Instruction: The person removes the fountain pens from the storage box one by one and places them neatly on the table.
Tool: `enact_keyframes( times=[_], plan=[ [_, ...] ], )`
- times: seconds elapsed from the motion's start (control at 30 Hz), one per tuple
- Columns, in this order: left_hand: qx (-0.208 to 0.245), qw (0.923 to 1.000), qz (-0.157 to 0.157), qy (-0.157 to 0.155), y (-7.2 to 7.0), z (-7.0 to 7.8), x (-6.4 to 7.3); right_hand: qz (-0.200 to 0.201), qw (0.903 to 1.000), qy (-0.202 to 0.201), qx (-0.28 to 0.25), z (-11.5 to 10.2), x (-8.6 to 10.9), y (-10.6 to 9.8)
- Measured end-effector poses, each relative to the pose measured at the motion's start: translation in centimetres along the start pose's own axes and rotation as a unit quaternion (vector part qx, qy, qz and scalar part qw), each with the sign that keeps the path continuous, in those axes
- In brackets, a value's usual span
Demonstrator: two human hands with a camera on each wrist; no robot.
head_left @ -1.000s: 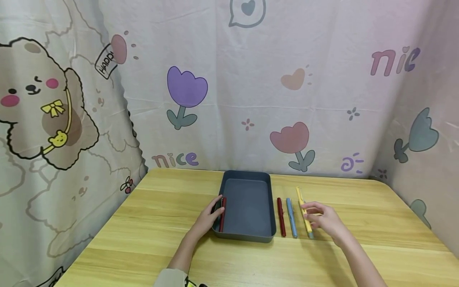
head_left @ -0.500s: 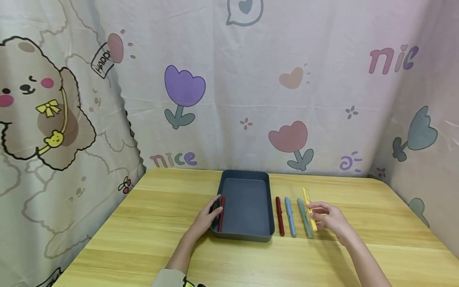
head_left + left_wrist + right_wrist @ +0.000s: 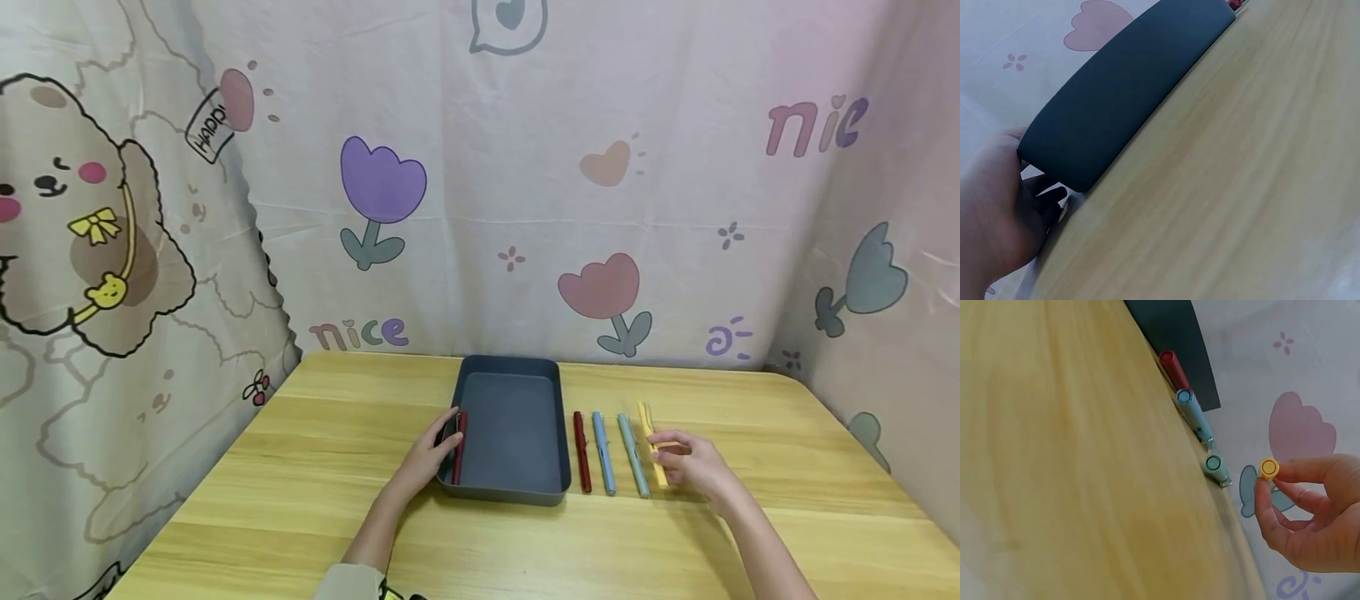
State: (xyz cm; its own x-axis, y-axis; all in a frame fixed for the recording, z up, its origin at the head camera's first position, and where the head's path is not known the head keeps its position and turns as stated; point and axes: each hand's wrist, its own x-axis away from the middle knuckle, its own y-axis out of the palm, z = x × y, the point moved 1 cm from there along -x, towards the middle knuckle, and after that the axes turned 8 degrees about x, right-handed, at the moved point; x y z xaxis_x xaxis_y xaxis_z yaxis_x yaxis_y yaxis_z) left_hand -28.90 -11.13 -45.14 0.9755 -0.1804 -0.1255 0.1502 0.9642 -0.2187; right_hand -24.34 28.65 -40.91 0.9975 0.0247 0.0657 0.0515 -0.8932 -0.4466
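A dark grey tray (image 3: 506, 494) lies on the table, and my left hand (image 3: 422, 460) grips its left wall, thumb over the rim. In the left wrist view, fingers of that hand curl at the tray's wall (image 3: 1116, 100). A dark red pen (image 3: 460, 462) lies inside along that wall, near the thumb tip. My right hand (image 3: 699, 468) pinches a yellow pen (image 3: 649, 429) between thumb and fingers. The right wrist view shows the yellow pen (image 3: 1269, 467) end-on, raised above the tabletop. A pale green pen (image 3: 632, 454) lies just left of it.
Between the tray and the green pen, a blue pen (image 3: 603, 454) and another dark red pen (image 3: 582, 454) lie side by side. The wooden table (image 3: 300, 500) ends at a printed cloth backdrop (image 3: 465, 167), with more cloth at both sides.
The yellow pen has moved right in my right hand, away from over the green pen, which now shows fully. My left hand has stayed at the tray's left wall.
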Motion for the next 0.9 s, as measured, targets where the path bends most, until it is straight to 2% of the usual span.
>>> enact_keyframes(
  times=[0.2, 0.47, 0.6, 0.67, 0.9],
  plan=[
    [-0.001, 1.0, -0.006, -0.002, 0.0, 0.2, 0.2, -0.008, 0.9998, 0.02, 0.003, 0.8, 0.1, -0.2],
    [0.008, 0.9999, -0.012, -0.006, 0.0, 3.3, 1.6, -0.016, 0.9994, 0.031, 0.004, 1.5, -0.1, -0.8],
    [0.006, 0.9999, -0.013, -0.006, -0.1, 3.8, 1.9, -0.022, 0.9991, 0.035, -0.005, 1.6, -0.2, -0.9],
    [0.009, 0.9999, -0.011, -0.004, 0.0, 3.7, 1.8, -0.026, 0.999, 0.035, -0.006, 1.7, -0.2, -0.9],
    [-0.003, 1.0, 0.003, 0.005, 0.0, -0.1, -0.1, -0.044, 0.9983, 0.036, -0.01, 2.1, -0.2, -1.1]
  ],
)
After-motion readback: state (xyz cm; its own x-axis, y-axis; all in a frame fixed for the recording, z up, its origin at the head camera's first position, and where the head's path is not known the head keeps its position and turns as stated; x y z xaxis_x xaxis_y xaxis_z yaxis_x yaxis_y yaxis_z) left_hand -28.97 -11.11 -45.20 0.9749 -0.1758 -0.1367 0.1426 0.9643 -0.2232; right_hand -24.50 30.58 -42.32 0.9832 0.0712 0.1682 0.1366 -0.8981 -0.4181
